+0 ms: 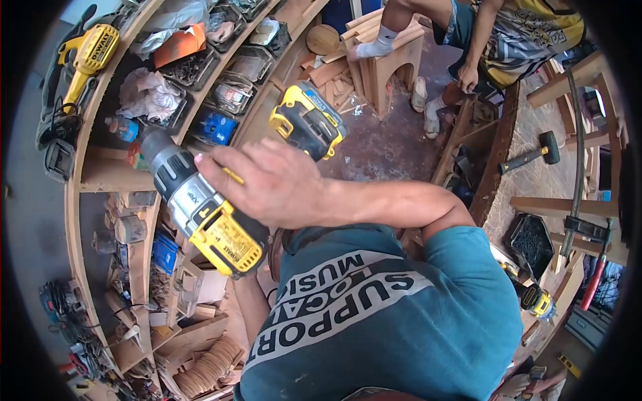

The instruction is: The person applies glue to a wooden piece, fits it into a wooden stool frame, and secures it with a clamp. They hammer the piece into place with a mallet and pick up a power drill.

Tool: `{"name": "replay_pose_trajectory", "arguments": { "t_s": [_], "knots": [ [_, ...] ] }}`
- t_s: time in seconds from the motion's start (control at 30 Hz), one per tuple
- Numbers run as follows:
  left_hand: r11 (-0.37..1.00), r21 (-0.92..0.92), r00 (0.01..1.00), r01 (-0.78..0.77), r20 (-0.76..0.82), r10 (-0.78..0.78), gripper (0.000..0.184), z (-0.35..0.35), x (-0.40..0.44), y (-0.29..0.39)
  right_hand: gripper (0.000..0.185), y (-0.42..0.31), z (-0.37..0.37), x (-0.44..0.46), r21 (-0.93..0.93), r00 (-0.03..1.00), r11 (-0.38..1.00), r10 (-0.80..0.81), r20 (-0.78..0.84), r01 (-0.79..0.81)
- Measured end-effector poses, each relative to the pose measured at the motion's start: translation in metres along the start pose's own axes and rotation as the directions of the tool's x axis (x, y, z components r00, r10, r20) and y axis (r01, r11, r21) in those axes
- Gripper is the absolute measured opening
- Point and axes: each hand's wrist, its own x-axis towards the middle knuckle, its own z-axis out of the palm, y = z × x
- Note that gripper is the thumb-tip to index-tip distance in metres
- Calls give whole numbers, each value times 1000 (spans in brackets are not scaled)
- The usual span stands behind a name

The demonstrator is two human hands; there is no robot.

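My right hand is wrapped round the handle of a yellow, black and silver cordless drill. The drill's chuck points to the upper left, and its battery sticks out beyond my knuckles. Whether a bit sits in the chuck is hard to make out. My right arm crosses in front of my teal shirt. Part of my left forearm shows below the drill; the left hand itself is hidden behind the drill body.
Wooden shelves with black bins line the left side, a yellow tool on top. Another person's hand and legs are at the upper right, by a wooden stool. A hammer and second drill lie right.
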Motion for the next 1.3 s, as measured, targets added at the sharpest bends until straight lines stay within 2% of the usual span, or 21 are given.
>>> {"name": "replay_pose_trajectory", "arguments": {
  "t_s": [0.07,0.2,0.3,0.37,0.43,0.47,0.5,0.53,0.57,0.63,0.67,0.73,0.8,0.87,0.93,1.0,1.07,1.13,1.3],
  "knots": [
    [996,-91,999,26,-34,-29,44,17,-6,3,45,-5,-1,1,-12,1000,1000,-25,15,25],
    [998,-57,999,-3,-41,1,37,17,-3,-6,46,-2,-1,1,-48,991,991,-124,54,126],
    [1000,-22,998,6,-57,-7,32,20,6,-13,49,0,-6,-2,12,966,989,-149,211,150],
    [1000,17,991,9,-136,-6,28,12,7,-19,51,1,-11,-6,70,918,994,-102,384,81],
    [996,86,959,35,-283,-9,25,-1,-5,-29,52,8,6,-21,112,914,992,-97,394,58],
    [985,174,928,-17,-364,81,23,30,-25,-3,56,14,9,-28,121,905,989,-131,405,89],
    [970,238,935,-41,-334,121,21,36,-35,12,57,16,14,-33,175,901,983,-129,415,60],
    [961,254,900,-106,-386,201,20,30,-42,28,53,15,23,-45,161,847,981,8,532,-111],
    [951,260,855,-168,-442,272,21,14,-42,26,58,18,25,-46,268,830,948,-8,558,-171],
    [915,320,761,-245,-522,386,22,-10,-45,25,77,24,27,-66,146,730,970,43,682,-193],
    [888,383,697,-253,-564,442,22,-21,-49,33,72,29,34,-78,174,708,937,100,699,-304],
    [841,487,582,-234,-623,523,23,-45,-59,58,59,35,50,-97,89,536,855,236,810,-510],
    [806,560,500,-192,-651,571,23,-65,-69,86,40,49,69,-123,-48,418,808,354,837,-588],
    [600,787,403,-144,-507,762,21,-93,-74,114,29,81,93,-186,-99,401,792,407,821,-602],
    [400,912,336,-94,-349,875,19,-118,-74,148,20,89,104,-241,-258,621,867,487,614,-426],
    [241,969,288,-60,-214,933,18,-140,-70,188,21,90,112,-262,-268,425,725,617,662,-635],
    [114,993,311,15,-113,944,16,-164,-62,229,26,98,122,-301,-378,196,572,702,684,-728],
    [26,998,323,57,-43,945,15,-187,-49,265,18,86,124,-331,-435,91,438,779,620,-786],
    [-45,990,323,137,-1,946,12,-245,-9,319,20,57,138,-362,-540,56,378,853,519,-752]
  ]
}}
